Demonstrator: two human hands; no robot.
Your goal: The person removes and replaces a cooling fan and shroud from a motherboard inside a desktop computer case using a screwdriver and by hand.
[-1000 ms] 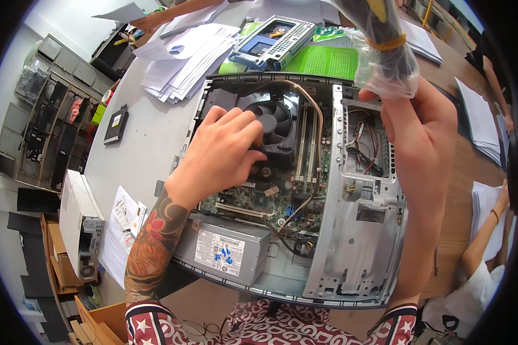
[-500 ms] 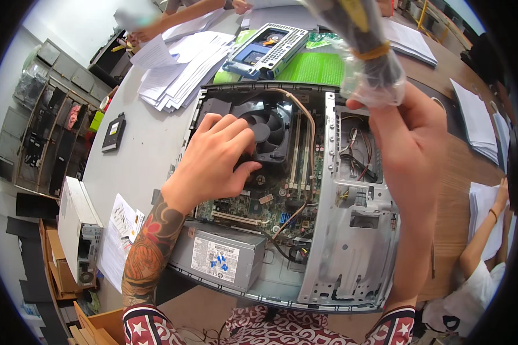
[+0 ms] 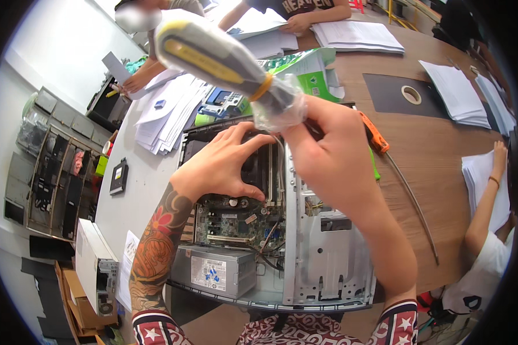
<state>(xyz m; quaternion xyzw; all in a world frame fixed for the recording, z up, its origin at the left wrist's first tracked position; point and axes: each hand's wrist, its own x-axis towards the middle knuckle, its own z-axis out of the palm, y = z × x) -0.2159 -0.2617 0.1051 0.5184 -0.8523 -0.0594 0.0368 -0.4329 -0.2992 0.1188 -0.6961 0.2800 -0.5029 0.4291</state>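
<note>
An open desktop computer case [image 3: 328, 259] lies on the table, showing its motherboard [image 3: 227, 224] and silver power supply [image 3: 218, 270]. My left hand [image 3: 216, 167] arches over the black cooling fan [image 3: 253, 164], thumb and fingers gripping opposite edges and covering much of it. My right hand [image 3: 328, 161] is closed on a plastic-wrapped yellow-and-grey screwdriver [image 3: 207, 57] with a rubber band round it, held tilted above the case; its tip is hidden.
An orange-handled long tool [image 3: 377, 135], tape roll [image 3: 418, 99] and paper stacks [image 3: 357, 37] lie right and behind. A black drive [image 3: 119, 175] and second computer [image 3: 92, 259] are left, a blue-silver bracket [image 3: 218, 100] behind. Co-workers [image 3: 296, 23] surround the table.
The screwdriver and my right hand have swung leftward. My left hand has moved up over the fan, its thumb and fingers spreading wider. The view has shifted, revealing the orange-handled tool.
</note>
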